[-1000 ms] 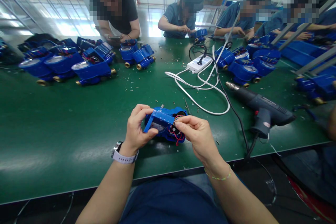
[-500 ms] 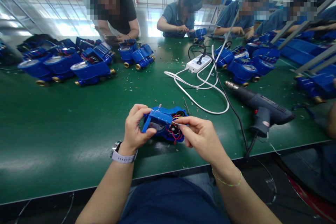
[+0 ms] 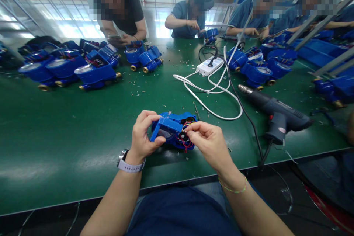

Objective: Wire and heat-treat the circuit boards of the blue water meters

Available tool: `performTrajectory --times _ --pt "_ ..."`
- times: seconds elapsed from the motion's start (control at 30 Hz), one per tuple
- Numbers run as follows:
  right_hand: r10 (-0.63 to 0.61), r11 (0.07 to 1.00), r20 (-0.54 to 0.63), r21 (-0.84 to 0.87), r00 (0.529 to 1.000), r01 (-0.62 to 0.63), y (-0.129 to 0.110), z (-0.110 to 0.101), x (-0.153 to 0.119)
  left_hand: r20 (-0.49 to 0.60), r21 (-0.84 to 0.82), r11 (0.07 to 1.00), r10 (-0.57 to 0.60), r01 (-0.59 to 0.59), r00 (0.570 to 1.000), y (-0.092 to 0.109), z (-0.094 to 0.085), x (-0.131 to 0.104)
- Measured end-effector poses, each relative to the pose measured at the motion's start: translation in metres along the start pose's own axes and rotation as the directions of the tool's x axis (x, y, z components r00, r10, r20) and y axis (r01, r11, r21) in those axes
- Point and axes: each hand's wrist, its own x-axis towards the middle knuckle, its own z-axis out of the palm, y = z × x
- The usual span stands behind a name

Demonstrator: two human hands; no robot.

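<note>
A blue water meter (image 3: 174, 143) lies on the green table in front of me, its wiring side to the right. My left hand (image 3: 145, 132) grips a blue plastic cover (image 3: 171, 125) between thumb and fingers, tilted up over the meter's round dial. My right hand (image 3: 207, 140) pinches thin wires (image 3: 184, 130) at the right end of the cover. Red and yellow wires (image 3: 189, 143) loop around a black round part inside the housing. The wire ends are hidden by my fingertips.
A heat gun (image 3: 276, 112) lies at right. Beyond the meter, a white power strip (image 3: 209, 66) trails a looped white cable (image 3: 193, 97). More blue meters (image 3: 95, 75) stand left and right. Small screws and scraps dot the table (image 3: 83, 118). Several people work across it.
My right hand has shifted slightly left and closer to the cover's end with the wires. My left hand keeps its hold on the cover.
</note>
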Motion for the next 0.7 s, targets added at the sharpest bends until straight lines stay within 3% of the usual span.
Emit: performTrajectory --times 0.13,0.23,0.3,0.43,0.57,0.7 --pt "-0.002 1.0 -0.012 0.023 1.0 0.003 0.005 0.003 0.001 -0.001 0.001 1.0 0.007 -0.007 1.0 0.001 -0.001 0.0" --pt "-0.112 0.993 -0.047 -0.048 0.993 0.11 0.008 0.003 0.001 0.002 0.013 1.0 -0.001 0.001 1.0 0.001 -0.001 0.0" --pt "-0.28 0.944 -0.07 -0.204 0.958 0.261 0.007 0.002 0.0 0.005 0.023 1.0 -0.002 0.002 1.0 0.001 0.0 -0.001" --pt "-0.548 0.723 -0.015 -0.511 0.836 0.464 0.0 0.0 -0.005 0.004 0.037 0.999 -0.025 0.024 1.0 0.001 0.002 -0.001" --pt "-0.603 0.607 0.027 -0.632 0.797 0.481 -0.003 0.004 -0.006 -0.018 0.001 0.998 -0.066 0.066 0.998 0.002 0.004 -0.002" --pt "-0.619 0.614 -0.002 -0.626 0.786 0.482 0.001 0.009 -0.001 -0.01 -0.029 0.994 -0.103 0.103 0.995 0.003 0.006 -0.003"
